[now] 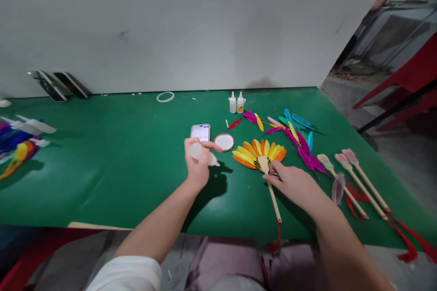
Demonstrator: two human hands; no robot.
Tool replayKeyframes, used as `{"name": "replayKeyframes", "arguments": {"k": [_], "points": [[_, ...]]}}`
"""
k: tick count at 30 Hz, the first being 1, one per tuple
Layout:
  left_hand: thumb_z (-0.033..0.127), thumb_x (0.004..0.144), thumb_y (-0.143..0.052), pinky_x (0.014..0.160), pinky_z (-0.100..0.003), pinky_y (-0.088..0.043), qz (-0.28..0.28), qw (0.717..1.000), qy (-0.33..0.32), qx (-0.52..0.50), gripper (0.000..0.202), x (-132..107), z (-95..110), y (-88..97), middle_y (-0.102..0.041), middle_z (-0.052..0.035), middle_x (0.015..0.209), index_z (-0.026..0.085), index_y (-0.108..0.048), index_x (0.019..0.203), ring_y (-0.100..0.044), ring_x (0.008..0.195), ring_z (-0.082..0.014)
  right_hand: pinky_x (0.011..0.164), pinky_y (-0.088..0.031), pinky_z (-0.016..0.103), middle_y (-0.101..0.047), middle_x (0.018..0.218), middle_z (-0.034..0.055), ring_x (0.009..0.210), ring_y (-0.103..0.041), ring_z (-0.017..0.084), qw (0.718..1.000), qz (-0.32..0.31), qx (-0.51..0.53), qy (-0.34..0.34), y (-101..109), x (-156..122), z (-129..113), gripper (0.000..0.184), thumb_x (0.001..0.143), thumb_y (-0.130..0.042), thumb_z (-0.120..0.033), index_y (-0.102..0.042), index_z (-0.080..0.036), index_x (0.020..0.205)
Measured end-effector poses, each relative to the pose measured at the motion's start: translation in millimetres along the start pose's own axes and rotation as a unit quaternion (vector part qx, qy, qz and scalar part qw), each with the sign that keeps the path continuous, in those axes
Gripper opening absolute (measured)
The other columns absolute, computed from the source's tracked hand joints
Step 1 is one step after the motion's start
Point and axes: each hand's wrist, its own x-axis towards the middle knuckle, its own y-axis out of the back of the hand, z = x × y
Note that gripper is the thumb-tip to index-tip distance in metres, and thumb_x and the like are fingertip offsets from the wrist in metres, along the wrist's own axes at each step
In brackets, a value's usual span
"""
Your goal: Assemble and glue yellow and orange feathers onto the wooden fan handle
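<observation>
A fan of yellow and orange feathers point(258, 151) lies on the green table point(112, 163), fixed to a wooden stick point(274, 200) with a red tassel at its near end. My right hand point(290, 182) rests on the stick just below the feathers, fingers pressed on it. My left hand point(198, 159) is raised a little above the table and closed round a small translucent glue bottle point(205, 154), its tip pointing right towards the fan. A round white lid point(224, 141) and a phone point(200, 132) lie just behind that hand.
Two small glue bottles point(236, 102) stand behind loose coloured feathers point(297, 134). Three more sticks with tassels point(362, 182) lie at the right. A feather pile point(17, 145) sits far left, two phones point(59, 85) lean on the white wall, a white ring point(165, 97) nearby.
</observation>
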Motion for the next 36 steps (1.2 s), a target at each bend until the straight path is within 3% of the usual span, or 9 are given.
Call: {"name": "replayKeyframes", "arguments": {"k": [5, 8, 10, 15, 19, 22, 29, 32, 36], "points": [[0.014, 0.072, -0.06, 0.088, -0.039, -0.045, -0.093, 0.972, -0.109, 0.186, 0.021, -13, -1, -5.6, -0.065, 0.0033, 0.065, 0.021, -0.045, 0.083, -0.063, 0.062, -0.0129, 0.05, -0.029, 0.026, -0.064, 0.071, 0.0042, 0.064, -0.061, 0.022, 1.0, -0.002, 0.028, 0.0, 10, -1, 10, 0.025, 0.087, -0.039, -0.044, -0.05, -0.022, 0.082], [0.015, 0.071, -0.063, 0.091, -0.04, -0.043, -0.136, 0.934, -0.186, 0.273, 0.01, -10, 0, -4.7, -0.065, 0.0032, 0.065, 0.02, -0.055, 0.075, -0.06, 0.059, -0.0116, 0.05, -0.032, 0.026, -0.063, 0.066, 0.0027, 0.06, -0.06, 0.021, 0.998, 0.027, 0.059, 0.012, 24, 8, 5, 0.025, 0.087, -0.04, -0.044, -0.051, -0.021, 0.086], [0.017, 0.07, -0.065, 0.088, -0.039, -0.045, -0.158, 0.925, -0.205, 0.277, 0.012, -8, 1, -3.3, -0.062, 0.0043, 0.059, 0.02, -0.054, 0.067, -0.057, 0.053, -0.01, 0.051, -0.035, 0.025, -0.063, 0.065, 0.001, 0.059, -0.06, 0.019, 0.992, 0.068, 0.104, 0.029, 39, 18, -5, 0.024, 0.087, -0.04, -0.04, -0.052, -0.021, 0.093], [0.022, 0.068, -0.067, 0.068, -0.033, -0.049, -0.126, 0.944, -0.17, 0.252, 0.025, -6, 4, 2.2, -0.053, 0.0044, 0.049, 0.019, -0.045, 0.057, -0.049, 0.046, -0.0097, 0.066, -0.043, 0.026, -0.069, 0.086, 0.003, 0.084, -0.063, 0.018, 0.962, 0.17, 0.147, 0.156, 86, 41, -39, 0.024, 0.089, -0.037, -0.028, -0.06, -0.021, 0.089], [0.023, 0.069, -0.064, 0.055, -0.026, -0.045, -0.089, 0.957, -0.106, 0.257, 0.023, -7, 4, 5.6, -0.052, 0.002, 0.049, 0.019, -0.046, 0.056, -0.051, 0.049, -0.0111, 0.059, -0.042, 0.023, -0.068, 0.08, 0.0002, 0.07, -0.062, 0.014, 0.933, 0.209, 0.184, 0.227, 105, 49, -59, 0.023, 0.09, -0.037, -0.029, -0.059, -0.022, 0.09], [0.023, 0.071, -0.062, 0.048, -0.023, -0.041, -0.098, 0.961, -0.052, 0.253, 0.023, -8, 5, 5.7, -0.053, 0.0009, 0.049, 0.018, -0.046, 0.056, -0.05, 0.047, -0.0103, 0.054, -0.039, 0.021, -0.066, 0.077, -0.0009, 0.064, -0.06, 0.012, 0.914, 0.228, 0.203, 0.268, 103, 54, -66, 0.022, 0.091, -0.038, -0.028, -0.059, -0.024, 0.098], [0.025, 0.071, -0.059, 0.046, -0.023, -0.037, -0.111, 0.961, -0.031, 0.25, 0.02, -8, 6, 3.8, -0.053, 0.0, 0.049, 0.018, -0.047, 0.056, -0.048, 0.044, -0.0098, 0.054, -0.035, 0.02, -0.064, 0.067, -0.0037, 0.056, -0.055, 0.008, 0.875, 0.235, 0.209, 0.367, 77, 59, -75, 0.013, 0.083, -0.049, -0.019, -0.062, -0.022, 0.083], [0.038, 0.073, -0.054, 0.043, -0.023, -0.034, -0.113, 0.962, -0.041, 0.246, 0.028, -7, 5, 5.7, -0.051, -0.0001, 0.047, 0.018, -0.048, 0.056, -0.045, 0.043, -0.0101, 0.053, -0.032, 0.021, -0.066, 0.068, -0.0055, 0.057, -0.055, 0.008, 0.854, 0.182, 0.17, 0.458, 66, 52, -84, 0.016, 0.079, -0.052, -0.015, -0.064, -0.024, 0.084], [0.055, 0.071, -0.049, 0.042, -0.024, -0.032, -0.119, 0.967, -0.026, 0.223, 0.041, -7, 5, 8.8, -0.049, -0.0003, 0.046, 0.018, -0.047, 0.055, -0.042, 0.042, -0.0103, 0.049, -0.026, 0.025, -0.067, 0.069, -0.001, 0.057, -0.057, 0.011, 0.861, 0.16, 0.081, 0.477, 57, 46, -95, 0.015, 0.08, -0.05, -0.015, -0.065, -0.019, 0.078]]}}
